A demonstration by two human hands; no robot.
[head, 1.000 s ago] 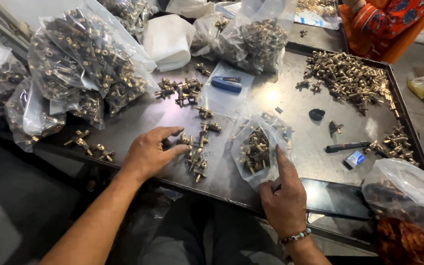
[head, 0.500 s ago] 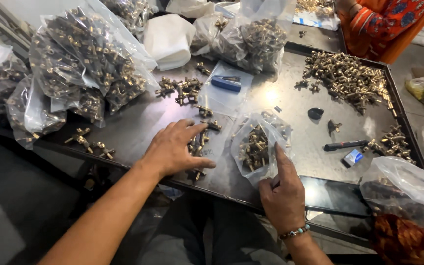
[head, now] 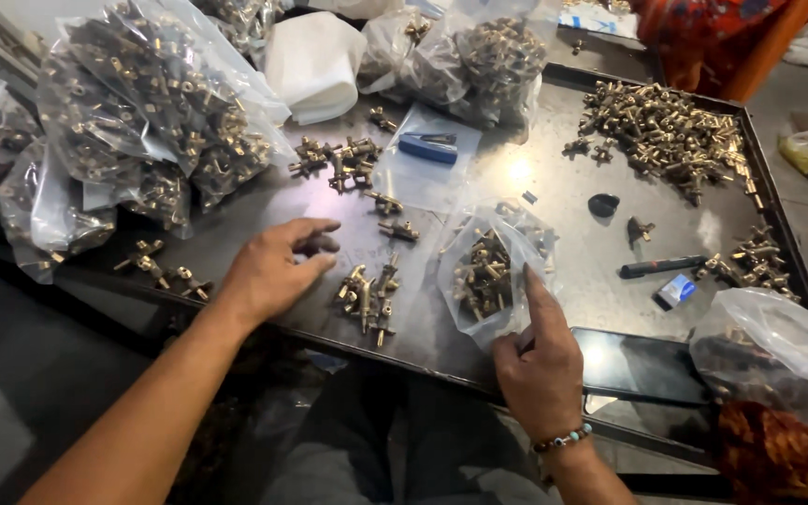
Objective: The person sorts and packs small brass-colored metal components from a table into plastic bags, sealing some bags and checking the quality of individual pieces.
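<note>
A small bag of fittings (head: 486, 281) lies on the tray (head: 563, 238), loose fittings (head: 368, 295) to its left.

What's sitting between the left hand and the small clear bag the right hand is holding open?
In the head view, a small cluster of brass fittings lies on the metal table between the left hand and the small clear bag.

Even, fairly bright overhead light leaves a small white glare spot on the metal table (head: 554, 234) at upper centre, sheen on the plastic bags (head: 142, 112) at upper left, deep shadow along the lower left, and slightly soft, bowed edges.
</note>
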